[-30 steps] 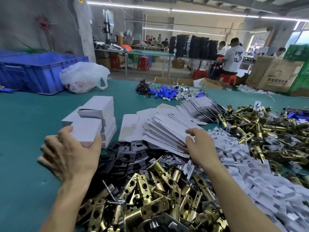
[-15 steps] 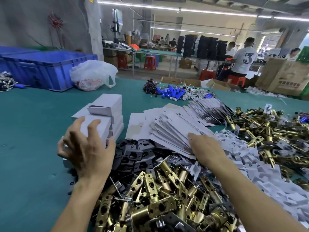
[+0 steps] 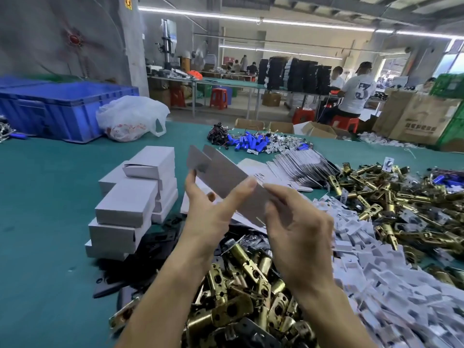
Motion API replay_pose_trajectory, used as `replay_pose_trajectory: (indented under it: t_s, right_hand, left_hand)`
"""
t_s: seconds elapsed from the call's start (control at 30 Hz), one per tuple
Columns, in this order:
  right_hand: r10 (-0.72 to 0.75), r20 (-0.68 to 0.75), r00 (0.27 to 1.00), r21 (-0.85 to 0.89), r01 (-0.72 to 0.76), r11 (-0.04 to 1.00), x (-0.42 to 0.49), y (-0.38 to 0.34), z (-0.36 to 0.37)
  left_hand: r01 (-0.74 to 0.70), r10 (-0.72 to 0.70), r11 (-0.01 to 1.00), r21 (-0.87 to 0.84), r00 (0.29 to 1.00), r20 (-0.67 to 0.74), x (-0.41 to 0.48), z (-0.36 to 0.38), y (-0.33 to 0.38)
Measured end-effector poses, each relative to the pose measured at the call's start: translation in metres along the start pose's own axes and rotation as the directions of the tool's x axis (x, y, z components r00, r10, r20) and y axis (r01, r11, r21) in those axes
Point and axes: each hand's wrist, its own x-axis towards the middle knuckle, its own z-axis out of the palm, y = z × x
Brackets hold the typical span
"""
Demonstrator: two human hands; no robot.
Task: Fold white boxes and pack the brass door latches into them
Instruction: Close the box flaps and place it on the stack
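Note:
I hold one flat, unfolded white box blank (image 3: 221, 172) up over the table between both hands. My left hand (image 3: 211, 212) grips its lower left edge with thumb and fingers. My right hand (image 3: 298, 222) pinches its lower right end. A stack of folded white boxes (image 3: 133, 197) stands to the left. More flat blanks (image 3: 296, 169) lie fanned out behind my hands. Brass door latches (image 3: 241, 280) are heaped under my wrists, and a second brass heap (image 3: 391, 197) lies at the right.
Small white card inserts (image 3: 376, 267) form a pile at the right. Black plates (image 3: 160, 237) lie beside the boxes. On the green table (image 3: 45, 222), farther back, sit a blue crate (image 3: 62, 106), a white plastic bag (image 3: 130, 116) and blue cylinders (image 3: 251, 143). People sit at benches behind.
My left hand left the box stack and my right hand lifted a flat blank off the fanned pile; both hands now hold it raised in the middle.

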Motion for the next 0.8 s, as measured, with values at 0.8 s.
replay_pose_trajectory:
  t_s: [0.8]
  right_hand:
    - [-0.225, 0.360, 0.905, 0.183, 0.169, 0.969, -0.014, 0.028, -0.002]
  left_hand:
    - [0.455, -0.330, 0.848, -0.270, 0.854, 0.403, 0.000, 0.018, -0.009]
